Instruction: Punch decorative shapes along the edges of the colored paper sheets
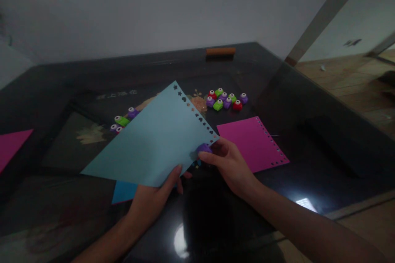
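My left hand (pixel 160 195) grips the lower edge of a light blue sheet of paper (pixel 151 139), thumb on top and fingers underneath. Stars, hearts and other small shapes are cut in a row along the sheet's right edge. In my right hand (pixel 231 164) is a purple craft punch (pixel 204 148), its thumb pressed on it, at the sheet's lower right corner. Small cut-out bits (pixel 197 165) lie on the table below the punch. Whether the punch's jaw is around the paper is hard to make out.
A pink sheet (pixel 247 141) with punched edges lies at right, a blue sheet (pixel 123 192) under the left hand, another pink sheet (pixel 12 146) at far left. Several punches (pixel 226 99) cluster behind, more (pixel 121 121) at left. A brown cylinder (pixel 220 51) rests by the back edge.
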Available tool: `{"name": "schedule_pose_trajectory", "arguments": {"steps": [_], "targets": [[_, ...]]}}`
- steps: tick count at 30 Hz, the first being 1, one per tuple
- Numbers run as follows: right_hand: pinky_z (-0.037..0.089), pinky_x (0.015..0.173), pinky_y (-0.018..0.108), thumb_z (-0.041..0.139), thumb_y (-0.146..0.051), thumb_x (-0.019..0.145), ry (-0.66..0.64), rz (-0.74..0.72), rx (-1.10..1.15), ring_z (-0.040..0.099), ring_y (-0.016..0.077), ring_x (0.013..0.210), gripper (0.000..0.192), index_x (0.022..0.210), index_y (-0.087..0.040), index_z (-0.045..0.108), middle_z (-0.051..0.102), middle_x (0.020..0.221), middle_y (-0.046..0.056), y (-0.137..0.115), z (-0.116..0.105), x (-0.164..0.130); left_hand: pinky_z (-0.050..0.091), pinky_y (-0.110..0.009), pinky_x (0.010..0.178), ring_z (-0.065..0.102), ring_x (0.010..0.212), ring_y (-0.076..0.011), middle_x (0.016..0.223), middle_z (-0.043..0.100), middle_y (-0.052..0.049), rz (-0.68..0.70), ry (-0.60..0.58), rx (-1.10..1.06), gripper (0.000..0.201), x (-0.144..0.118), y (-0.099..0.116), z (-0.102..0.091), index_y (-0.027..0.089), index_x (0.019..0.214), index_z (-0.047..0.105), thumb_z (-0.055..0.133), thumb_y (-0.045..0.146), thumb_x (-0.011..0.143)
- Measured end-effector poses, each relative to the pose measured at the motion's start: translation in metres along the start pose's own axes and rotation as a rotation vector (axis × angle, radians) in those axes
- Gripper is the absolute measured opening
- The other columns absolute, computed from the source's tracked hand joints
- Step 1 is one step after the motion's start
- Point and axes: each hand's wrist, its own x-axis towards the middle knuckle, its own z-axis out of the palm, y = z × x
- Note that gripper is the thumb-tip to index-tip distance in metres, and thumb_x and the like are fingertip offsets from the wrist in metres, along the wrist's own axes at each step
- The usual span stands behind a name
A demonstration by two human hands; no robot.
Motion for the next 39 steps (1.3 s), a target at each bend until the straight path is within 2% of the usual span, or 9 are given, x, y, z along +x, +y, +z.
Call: {"name": "schedule_pose_trajectory", "arguments": {"steps": [6,13,22,25,28,33,39], "targets": [[0.048,0.085,0.036,0.080,-0.026,0.060,-0.008,0.019,-0.001,0.064,0.0193,0.088,0.035,0.092,-0.022,0.066,0.070,0.095,0.002,-0.002,0.000,0.000,0.045,-0.035,0.089,0.067,0.070,-0.0195,0.065,0.071,0.004,0.024,0.019,0.007,0.038,0.002,-0.001,-0.001,0.026,0.051,0.061,0.049,0.045,0.082],[0.049,0.082,0.034,0.081,-0.026,0.059,-0.012,0.070,-0.025,0.064,0.0173,0.082,0.033,0.088,-0.021,0.066,0.070,0.089,0.001,-0.003,-0.001,0.000,0.045,-0.037,0.090,0.065,0.064,-0.0201,0.057,0.067,0.003,0.001,0.025,0.039,0.037,0.005,-0.002,-0.004,0.026,0.056,0.064,0.048,0.048,0.082],[0.048,0.086,0.036,0.081,-0.026,0.059,-0.003,0.102,-0.118,0.064,0.0180,0.086,0.031,0.085,-0.021,0.065,0.069,0.091,0.001,0.002,-0.006,0.003,0.043,-0.035,0.093,0.064,0.064,-0.0198,0.056,0.067,0.004,0.027,0.048,0.069,0.038,0.009,0.002,-0.009,0.026,0.056,0.064,0.047,0.047,0.082],[0.047,0.088,0.037,0.081,-0.024,0.058,0.008,0.121,-0.103,0.064,0.0185,0.088,0.034,0.088,-0.022,0.066,0.069,0.093,0.002,0.004,-0.007,0.004,0.041,-0.036,0.096,0.066,0.070,-0.0206,0.060,0.069,0.004,0.038,0.068,0.075,0.040,0.010,0.000,-0.010,0.027,0.052,0.062,0.047,0.046,0.083],[0.046,0.091,0.039,0.082,-0.024,0.057,0.030,0.139,-0.079,0.064,0.0191,0.089,0.040,0.094,-0.023,0.066,0.070,0.096,0.003,0.003,-0.008,0.005,0.043,-0.035,0.093,0.067,0.069,-0.0206,0.058,0.069,0.005,0.043,0.077,0.089,0.037,0.010,-0.001,-0.011,0.027,0.056,0.063,0.046,0.045,0.083],[0.043,0.098,0.040,0.074,-0.032,0.071,-0.096,0.163,-0.011,0.064,0.0202,0.097,0.032,0.100,-0.018,0.067,0.070,0.100,0.006,-0.005,-0.008,0.006,0.045,-0.034,0.090,0.065,0.069,-0.0200,0.059,0.069,0.005,0.069,0.129,0.130,0.040,0.011,0.000,-0.015,0.027,0.051,0.062,0.046,0.044,0.083],[0.044,0.098,0.043,0.064,-0.038,0.081,-0.105,0.197,0.100,0.067,0.0216,0.096,0.027,0.094,-0.015,0.066,0.071,0.099,0.011,-0.009,-0.013,0.010,0.036,-0.035,0.100,0.064,0.072,-0.0200,0.060,0.069,0.005,0.075,0.158,0.140,0.043,0.015,0.000,-0.021,0.027,0.045,0.057,0.047,0.044,0.083]]}}
